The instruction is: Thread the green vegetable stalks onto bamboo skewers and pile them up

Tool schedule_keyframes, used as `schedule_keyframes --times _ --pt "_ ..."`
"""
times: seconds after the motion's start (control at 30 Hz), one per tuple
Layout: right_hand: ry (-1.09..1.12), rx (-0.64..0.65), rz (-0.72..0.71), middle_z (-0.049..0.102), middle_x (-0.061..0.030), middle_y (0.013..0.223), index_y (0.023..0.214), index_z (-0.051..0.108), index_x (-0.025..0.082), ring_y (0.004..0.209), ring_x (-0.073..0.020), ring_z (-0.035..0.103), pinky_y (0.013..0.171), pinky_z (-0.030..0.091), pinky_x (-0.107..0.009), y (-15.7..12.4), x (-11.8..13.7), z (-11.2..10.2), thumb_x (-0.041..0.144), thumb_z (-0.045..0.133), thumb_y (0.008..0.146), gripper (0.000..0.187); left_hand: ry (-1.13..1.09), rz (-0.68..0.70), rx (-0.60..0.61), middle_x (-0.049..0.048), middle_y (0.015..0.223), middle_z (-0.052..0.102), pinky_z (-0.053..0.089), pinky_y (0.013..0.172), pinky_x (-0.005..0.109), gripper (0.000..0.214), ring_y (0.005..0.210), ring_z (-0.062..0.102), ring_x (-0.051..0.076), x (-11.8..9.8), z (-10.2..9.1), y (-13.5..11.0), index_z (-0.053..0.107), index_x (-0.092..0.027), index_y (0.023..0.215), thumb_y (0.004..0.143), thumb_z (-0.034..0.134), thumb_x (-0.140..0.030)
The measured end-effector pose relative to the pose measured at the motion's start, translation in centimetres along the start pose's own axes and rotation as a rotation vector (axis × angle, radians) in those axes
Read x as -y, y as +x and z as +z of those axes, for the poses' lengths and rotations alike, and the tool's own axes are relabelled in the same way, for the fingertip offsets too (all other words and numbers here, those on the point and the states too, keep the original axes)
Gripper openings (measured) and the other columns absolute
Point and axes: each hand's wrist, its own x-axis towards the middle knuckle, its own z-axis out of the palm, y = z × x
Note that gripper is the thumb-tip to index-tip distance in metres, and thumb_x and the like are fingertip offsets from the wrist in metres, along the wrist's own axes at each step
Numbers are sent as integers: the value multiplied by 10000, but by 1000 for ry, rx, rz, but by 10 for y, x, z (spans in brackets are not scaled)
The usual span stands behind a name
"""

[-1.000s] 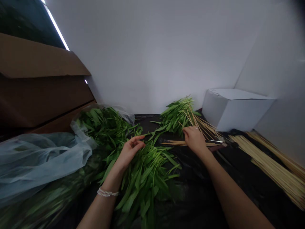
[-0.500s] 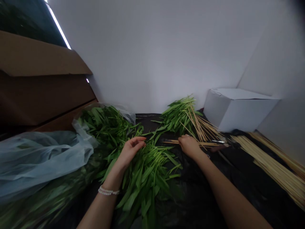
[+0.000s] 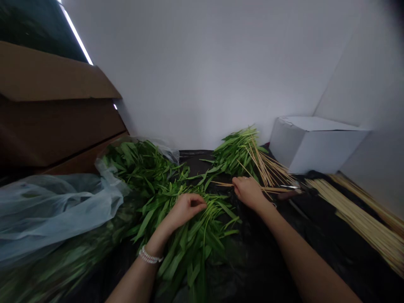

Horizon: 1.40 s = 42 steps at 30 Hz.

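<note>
My left hand [image 3: 186,208] lies on a loose pile of long green leafy stalks [image 3: 192,235] in front of me, its fingers curled round some of them. My right hand [image 3: 249,191] rests on the black sheet [image 3: 268,261] a little to the right, fingers closed on a thin wooden skewer [image 3: 271,189] that lies pointing right. Behind it a bunch of greens threaded on skewers [image 3: 243,153] leans against the wall.
A pale plastic bag [image 3: 53,210] full of more greens [image 3: 139,166] spreads at the left under brown cardboard boxes [image 3: 57,113]. A white box [image 3: 312,143] stands at the back right. Long bundles of bare skewers [image 3: 360,219] lie along the right side.
My left hand slid right and towards me over the leaf pile and its fingers curled shut. My right hand drew left and slightly nearer along the skewer.
</note>
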Motion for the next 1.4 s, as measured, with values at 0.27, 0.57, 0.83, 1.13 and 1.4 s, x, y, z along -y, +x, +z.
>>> schedule_keyframes --times 0.27,0.57,0.83,1.13,1.4 --pt "82 -172 -83 618 -64 897 939 619 177 877 -190 527 752 292 -300 0 9 -5 141 426 912 198 282 48 93 25 749 674 385 660 255 248 721 578 169 -10 1 -4 735 -206 754 746 667 -444" --pt "214 -498 -228 628 -83 877 1040 599 119 849 -194 544 792 385 -321 -4 29 -13 106 405 898 241 236 50 172 24 822 639 409 684 253 191 755 575 166 -2 -2 -7 703 -186 850 678 621 -177" --pt "280 -708 -348 626 -106 886 1152 556 76 844 -203 543 745 444 -321 -8 40 -18 72 384 876 325 69 51 -96 38 770 643 401 671 270 94 715 557 167 -7 -2 -3 670 -180 728 710 578 -182" --pt "146 -676 -274 616 -58 797 1166 578 90 724 -168 534 628 387 -282 -10 41 -18 116 416 902 311 -1020 -310 -292 36 778 705 370 494 149 371 514 479 44 -13 -28 1 696 -156 997 637 763 -212" --pt "67 -611 -264 604 -37 758 1196 590 134 693 -156 520 609 361 -271 -9 44 -15 95 420 893 349 -1098 -294 -452 25 743 706 359 457 141 366 527 506 43 -4 -30 5 747 -135 898 613 821 -352"
